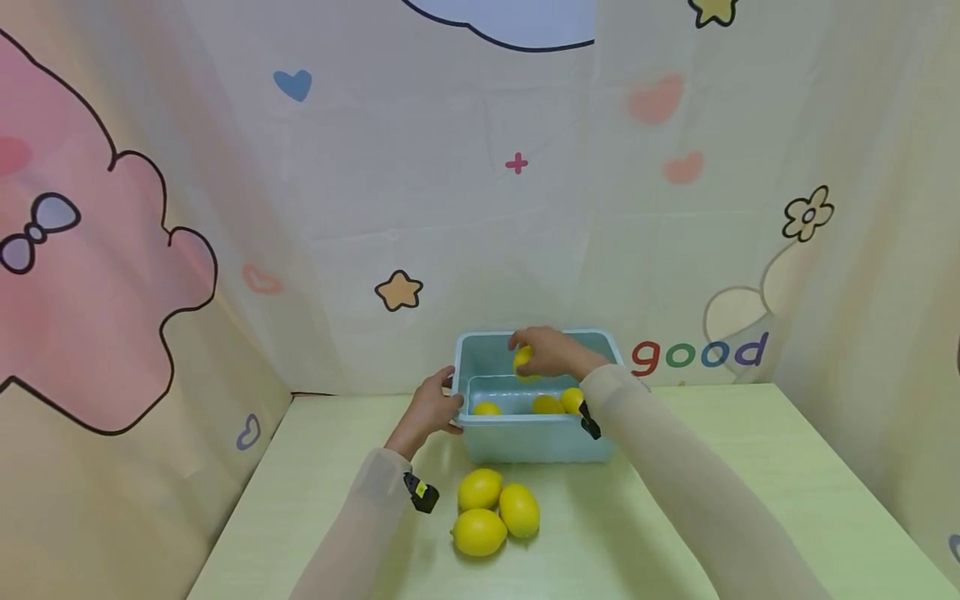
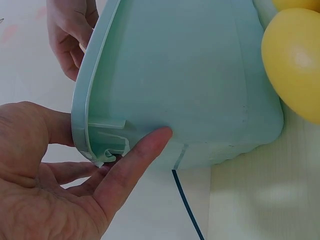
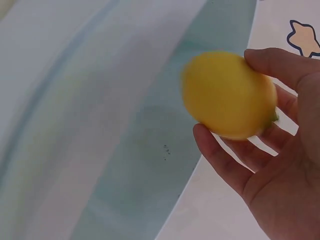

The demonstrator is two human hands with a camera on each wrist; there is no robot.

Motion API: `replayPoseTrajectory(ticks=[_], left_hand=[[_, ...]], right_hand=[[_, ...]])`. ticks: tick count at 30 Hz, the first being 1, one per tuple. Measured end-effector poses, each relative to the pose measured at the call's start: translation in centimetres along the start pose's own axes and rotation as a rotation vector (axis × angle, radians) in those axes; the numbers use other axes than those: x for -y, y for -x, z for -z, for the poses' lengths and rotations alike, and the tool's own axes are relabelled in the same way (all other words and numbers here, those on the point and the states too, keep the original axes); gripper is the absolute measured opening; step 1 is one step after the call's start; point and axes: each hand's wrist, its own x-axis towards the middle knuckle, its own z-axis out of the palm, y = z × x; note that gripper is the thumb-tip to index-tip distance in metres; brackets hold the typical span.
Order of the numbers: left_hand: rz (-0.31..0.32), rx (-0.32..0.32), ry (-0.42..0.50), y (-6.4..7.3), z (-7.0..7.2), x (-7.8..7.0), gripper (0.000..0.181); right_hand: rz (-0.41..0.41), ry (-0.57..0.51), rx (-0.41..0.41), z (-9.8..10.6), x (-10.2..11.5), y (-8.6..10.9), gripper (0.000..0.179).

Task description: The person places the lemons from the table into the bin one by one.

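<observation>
My right hand (image 1: 553, 352) holds a yellow lemon (image 3: 227, 95) between thumb and curled fingers, over the inside of a light blue-green plastic bin (image 1: 536, 442). At the bin's left end my left hand (image 1: 433, 404) grips the rim, thumb over the edge and fingers along the outer wall, as the left wrist view shows. Inside the bin lie a lemon (image 1: 487, 409) at the left and two more at the right, one a darker lemon (image 1: 548, 405) and one brighter lemon (image 1: 572, 400) beside the right wrist.
On the pale green table (image 1: 697, 467), three lemons (image 1: 480, 533) sit clustered in front of the bin. Behind the bin hangs a printed curtain (image 1: 450, 208) with hearts, stars and the word "good". Each wrist wears a small black camera (image 1: 422, 493).
</observation>
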Motion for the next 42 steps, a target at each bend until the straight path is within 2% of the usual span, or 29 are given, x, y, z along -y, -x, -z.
replayPoseTrajectory(ticks=[11,18,27,36,42], left_hand=[[-0.004,0.005,0.007,0.0,-0.1,0.1,0.056],[-0.001,0.002,0.007,0.1,-0.2,0.1,0.055],[-0.006,-0.009,-0.009,0.0,-0.2,0.2,0.057],[-0.008,-0.009,-0.011,0.0,-0.2,0.2,0.058],[-0.003,-0.017,-0.006,0.1,-0.1,0.0,0.057]], right_hand=[[0.022,-0.009,-0.003,-0.6,0.2,0.1,0.036],[0.002,-0.008,0.010,-0.7,0.1,0.1,0.038],[0.036,0.033,-0.032,0.1,0.4,0.0,0.046],[0.034,0.032,-0.031,0.2,1.7,1.1,0.052],[0.041,0.036,-0.063,0.2,2.7,2.1,0.052]])
